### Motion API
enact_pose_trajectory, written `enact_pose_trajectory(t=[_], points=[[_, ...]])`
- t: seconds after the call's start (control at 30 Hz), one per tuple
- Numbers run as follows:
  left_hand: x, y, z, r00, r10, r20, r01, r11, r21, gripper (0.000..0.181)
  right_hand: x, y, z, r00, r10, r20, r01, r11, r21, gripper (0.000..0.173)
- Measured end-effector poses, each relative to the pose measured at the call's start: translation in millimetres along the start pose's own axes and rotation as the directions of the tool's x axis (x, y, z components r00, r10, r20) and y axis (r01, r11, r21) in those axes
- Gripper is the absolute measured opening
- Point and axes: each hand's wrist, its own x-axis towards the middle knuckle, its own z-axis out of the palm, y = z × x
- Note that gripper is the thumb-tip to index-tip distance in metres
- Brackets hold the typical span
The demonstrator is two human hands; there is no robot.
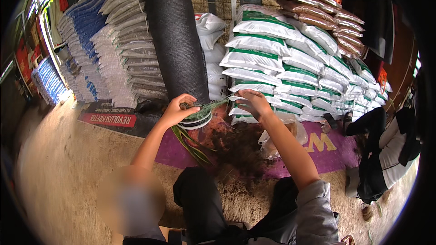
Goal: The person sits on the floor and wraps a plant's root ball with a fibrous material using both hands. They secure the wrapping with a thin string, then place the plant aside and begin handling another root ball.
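Note:
A tangled bunch of thin green fibres or twine (206, 109) stretches between my hands in front of me. My left hand (180, 109) grips its left end between thumb and fingers. My right hand (252, 102) is raised at its right end, where the strands thin out; whether the fingers are closed on them I cannot tell. Under the bunch is a round container with a white-and-dark rim (196, 125), mostly hidden. Long green leaves with yellow edges (190, 148) lie just below it. Dark loose soil (238, 146) is spread on a purple sheet (170, 149) beneath my hands.
A tall black roll of netting or fabric (175, 37) stands behind my left hand. Stacked white-and-green sacks (255, 58) rise behind my right. A clear plastic bag (299, 131) lies beside my right forearm. Another person (388, 149) sits at the right.

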Motion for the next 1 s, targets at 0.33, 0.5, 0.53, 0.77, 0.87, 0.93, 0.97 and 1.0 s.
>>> enact_pose_trajectory(t=[0.33,0.5,0.53,0.77,0.87,0.93,0.97,1.0], points=[[-53.4,-144.0,-70.7,0.967,-0.093,-0.235,0.170,0.927,0.334,0.033,91.0,49.2,37.8,0.998,0.029,-0.062,-0.031,0.999,-0.034,0.014],[-97.1,-227.7,-85.5,0.882,-0.274,-0.384,0.392,0.879,0.273,0.032,124.0,71.5,50.1,0.996,0.032,-0.078,-0.040,0.994,-0.098,0.012],[-106.3,-239.1,-86.3,0.841,-0.335,-0.426,0.465,0.850,0.249,0.032,129.8,75.3,51.3,0.995,0.035,-0.094,-0.048,0.990,-0.135,0.012],[-133.4,-278.4,-72.2,0.635,-0.679,-0.369,0.731,0.682,0.003,0.066,159.9,108.9,60.4,0.994,0.108,0.027,-0.099,0.967,-0.237,0.020],[-127.1,-281.6,-71.4,0.727,-0.552,-0.409,0.645,0.753,0.131,0.079,157.9,122.3,101.1,0.978,0.172,0.118,-0.128,0.942,-0.310,0.022],[-109.6,-275.7,-62.1,0.824,-0.348,-0.447,0.455,0.876,0.158,0.073,156.2,131.5,120.6,0.960,0.210,0.184,-0.133,0.924,-0.357,0.021],[-97.0,-267.0,-56.1,0.852,-0.257,-0.457,0.343,0.932,0.116,0.069,155.4,139.5,129.0,0.953,0.217,0.211,-0.123,0.915,-0.384,0.021],[-81.3,-242.8,-46.8,0.882,-0.240,-0.405,0.291,0.954,0.070,0.063,152.3,146.8,132.0,0.949,0.222,0.224,-0.115,0.905,-0.410,0.020]])
